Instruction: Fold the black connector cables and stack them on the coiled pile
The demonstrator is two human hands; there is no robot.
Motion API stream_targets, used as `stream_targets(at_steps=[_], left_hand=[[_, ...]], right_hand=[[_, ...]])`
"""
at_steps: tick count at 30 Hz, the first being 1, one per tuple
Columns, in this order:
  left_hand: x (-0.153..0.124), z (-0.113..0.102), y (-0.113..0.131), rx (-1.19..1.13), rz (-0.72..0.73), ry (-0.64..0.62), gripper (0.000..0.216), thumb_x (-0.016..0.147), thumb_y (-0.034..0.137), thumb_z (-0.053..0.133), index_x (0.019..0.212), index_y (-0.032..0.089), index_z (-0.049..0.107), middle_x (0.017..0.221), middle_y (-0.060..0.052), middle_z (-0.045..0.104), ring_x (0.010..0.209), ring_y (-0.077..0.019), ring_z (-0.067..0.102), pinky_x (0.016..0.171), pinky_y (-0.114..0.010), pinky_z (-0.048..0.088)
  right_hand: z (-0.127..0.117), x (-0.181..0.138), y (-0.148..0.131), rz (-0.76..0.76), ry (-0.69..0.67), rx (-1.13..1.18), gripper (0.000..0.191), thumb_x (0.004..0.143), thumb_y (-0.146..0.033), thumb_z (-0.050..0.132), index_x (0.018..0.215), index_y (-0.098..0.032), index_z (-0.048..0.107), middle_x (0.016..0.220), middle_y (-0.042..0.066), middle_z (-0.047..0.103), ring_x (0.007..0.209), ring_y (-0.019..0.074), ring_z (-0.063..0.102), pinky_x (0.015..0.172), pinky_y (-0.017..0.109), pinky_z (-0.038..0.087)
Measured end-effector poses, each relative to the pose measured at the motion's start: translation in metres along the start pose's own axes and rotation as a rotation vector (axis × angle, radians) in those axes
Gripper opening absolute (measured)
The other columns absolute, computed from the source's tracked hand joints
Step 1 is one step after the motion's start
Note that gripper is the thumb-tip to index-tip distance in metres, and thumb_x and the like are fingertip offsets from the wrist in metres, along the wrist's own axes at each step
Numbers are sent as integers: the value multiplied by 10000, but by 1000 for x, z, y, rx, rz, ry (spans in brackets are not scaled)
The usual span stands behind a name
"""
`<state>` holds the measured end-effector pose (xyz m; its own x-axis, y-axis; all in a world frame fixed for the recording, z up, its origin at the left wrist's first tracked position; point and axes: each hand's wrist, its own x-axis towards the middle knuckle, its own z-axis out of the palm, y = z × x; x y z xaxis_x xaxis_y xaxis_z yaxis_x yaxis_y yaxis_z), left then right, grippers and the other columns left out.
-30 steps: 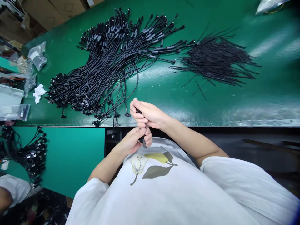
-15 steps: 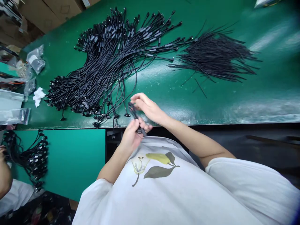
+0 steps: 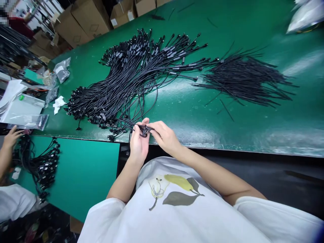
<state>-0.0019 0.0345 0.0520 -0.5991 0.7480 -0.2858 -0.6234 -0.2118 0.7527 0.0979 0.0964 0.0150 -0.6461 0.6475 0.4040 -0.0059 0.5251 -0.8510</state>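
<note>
Head view: left hand (image 3: 139,141) grip holds looped black cable (image 3: 143,131), smooth, rubbery, over glossy green desk (image 3: 192,128) edge; right hand (image 3: 165,136) grip narrow, pinching blocky connector end. Slender cables (image 3: 121,81) heaped beyond; thin wiry strands (image 3: 245,77) beside. Fingers hide part of loop; whitish bag (image 3: 306,17) cut off.

The cables (image 3: 113,87) are black with grey sleeves (image 3: 173,73), the surface (image 3: 192,114) green, the shirt (image 3: 177,222) white (yellow fruit (image 3: 178,181), grey-green leaves (image 3: 180,198)).
</note>
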Motion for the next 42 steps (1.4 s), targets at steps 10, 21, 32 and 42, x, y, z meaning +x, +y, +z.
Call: stream_targets(at_steps=[10,21,32,42], left_hand=[[0,-2,-3,57,75,-75,201,903,381,586,837,191,581,926,-24,681,1114,-184,612,970,-331,448],[4,-4,6,52,-136,-5,267,882,366,614,732,153,555,818,-8,628,812,-114,634,790,-233,470],[0,-15,-8,234,-243,17,354,743,443,745,771,144,558,734,18,582,595,-72,521,563,-191,390],[-3,-18,-1,884,-30,-360,340,885,508,541,888,168,537,681,19,524,609,-108,477,576,-238,384]], right_hand=[[-2,8,2,82,-96,28,274,944,-179,413,1098,-192,639,971,69,633,847,166,609,798,319,502],[-1,8,-1,-416,-120,-645,315,979,-140,364,1188,-133,598,1023,117,628,863,178,562,741,309,459],[-27,6,-3,-758,-288,-742,313,985,-120,314,949,-79,622,817,74,594,692,152,488,631,304,346],[-63,36,-18,-724,-365,-723,339,1007,-355,366,1206,-146,545,1125,106,616,1042,216,533,893,401,375]])
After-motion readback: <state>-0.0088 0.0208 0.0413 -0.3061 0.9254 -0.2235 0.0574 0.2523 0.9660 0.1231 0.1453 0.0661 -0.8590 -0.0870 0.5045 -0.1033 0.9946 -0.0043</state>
